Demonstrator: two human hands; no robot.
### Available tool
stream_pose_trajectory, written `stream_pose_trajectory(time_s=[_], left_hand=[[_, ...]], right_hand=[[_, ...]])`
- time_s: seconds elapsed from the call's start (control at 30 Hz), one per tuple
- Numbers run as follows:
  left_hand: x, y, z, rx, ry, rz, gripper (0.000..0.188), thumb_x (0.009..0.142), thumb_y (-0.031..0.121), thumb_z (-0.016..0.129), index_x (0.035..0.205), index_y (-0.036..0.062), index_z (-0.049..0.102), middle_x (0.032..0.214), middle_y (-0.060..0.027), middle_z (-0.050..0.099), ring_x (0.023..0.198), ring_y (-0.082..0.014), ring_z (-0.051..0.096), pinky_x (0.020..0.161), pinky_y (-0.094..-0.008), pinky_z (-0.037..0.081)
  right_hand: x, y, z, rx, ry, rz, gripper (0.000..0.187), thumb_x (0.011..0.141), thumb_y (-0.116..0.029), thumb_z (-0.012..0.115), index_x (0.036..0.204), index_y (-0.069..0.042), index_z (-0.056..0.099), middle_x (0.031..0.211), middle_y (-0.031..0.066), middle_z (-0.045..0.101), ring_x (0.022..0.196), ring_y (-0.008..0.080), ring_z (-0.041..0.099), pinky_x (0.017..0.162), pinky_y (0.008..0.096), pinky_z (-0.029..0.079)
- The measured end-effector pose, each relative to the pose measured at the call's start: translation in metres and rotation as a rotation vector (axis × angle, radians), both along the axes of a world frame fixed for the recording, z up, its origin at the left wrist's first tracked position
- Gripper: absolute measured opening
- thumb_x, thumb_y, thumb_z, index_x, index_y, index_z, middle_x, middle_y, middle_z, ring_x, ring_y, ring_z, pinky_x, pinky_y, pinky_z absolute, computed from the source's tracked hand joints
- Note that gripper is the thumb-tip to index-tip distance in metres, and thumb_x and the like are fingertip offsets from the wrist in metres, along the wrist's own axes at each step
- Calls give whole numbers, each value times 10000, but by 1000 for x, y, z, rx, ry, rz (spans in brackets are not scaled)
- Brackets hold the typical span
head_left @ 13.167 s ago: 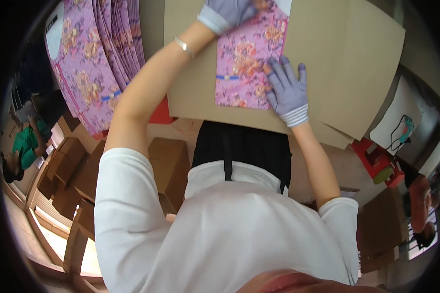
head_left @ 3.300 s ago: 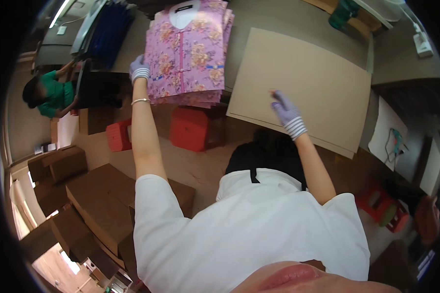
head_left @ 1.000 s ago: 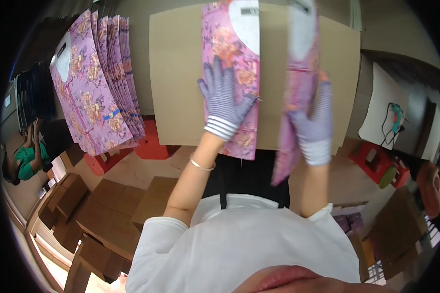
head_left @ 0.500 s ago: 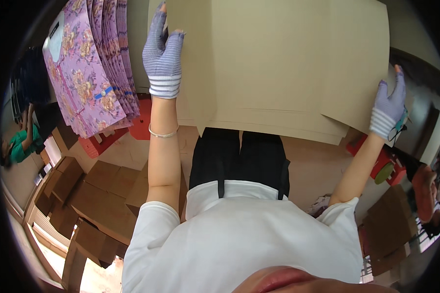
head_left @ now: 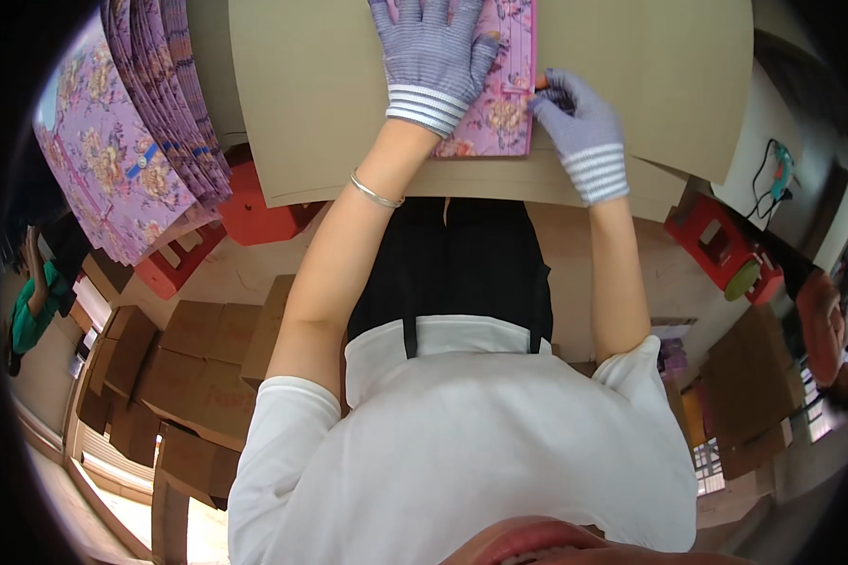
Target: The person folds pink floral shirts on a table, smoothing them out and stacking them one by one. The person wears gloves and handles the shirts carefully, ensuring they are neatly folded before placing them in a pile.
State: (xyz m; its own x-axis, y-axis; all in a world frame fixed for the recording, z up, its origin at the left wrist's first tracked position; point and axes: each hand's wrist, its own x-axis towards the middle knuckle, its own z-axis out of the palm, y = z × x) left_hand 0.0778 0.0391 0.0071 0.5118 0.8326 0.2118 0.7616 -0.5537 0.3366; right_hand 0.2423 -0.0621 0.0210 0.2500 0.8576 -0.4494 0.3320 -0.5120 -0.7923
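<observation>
A folded purple floral garment (head_left: 505, 118) lies at the top of the view on a large beige board (head_left: 325, 104). My left hand (head_left: 431, 56), in a lilac knit glove with a striped white cuff and bare fingertips, rests flat on it with fingers spread. The glove covers much of the garment, and its far end is cut off by the upper edge. At the garment's right edge, my right hand (head_left: 584, 122), gloved alike, has its fingers curled, thumb and forefinger pinching the edge.
To the left hangs a thick stack of similar floral garments (head_left: 113, 141), over a red stool (head_left: 184, 256). Another red stool (head_left: 711, 240) stands at right, near a teal tool with a cord (head_left: 780, 174). Brown cartons (head_left: 207, 377) fill the lower left. A person in green (head_left: 36, 306) is far left.
My hands have come inward from the board's two sides. A floral garment now lies on the board between them, where earlier only bare board showed.
</observation>
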Motion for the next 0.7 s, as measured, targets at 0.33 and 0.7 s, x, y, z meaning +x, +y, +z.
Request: stream_pose_trajectory(time_s=[0.33, 0.7], left_hand=[[-27, -59, -15, -114, 50, -129, 629, 815, 344, 619, 1377, 85, 504, 1561, -180, 308, 1458, -432, 214, 1130, -692, 100], [-26, -59, -14, -102, 37, -119, 618, 824, 364, 608, 1367, 85, 515, 1562, -173, 311, 1459, -420, 222, 1135, -682, 100]], right_hand=[[-14, 5, -6, 52, -348, 48, 242, 792, -173, 742, 1004, -67, 693, 813, 46, 699, 718, 172, 670, 730, 305, 542], [-14, 7, -6, 53, -403, 102, 278, 796, -128, 755, 1051, -39, 691, 801, 41, 688, 711, 115, 636, 727, 263, 536]])
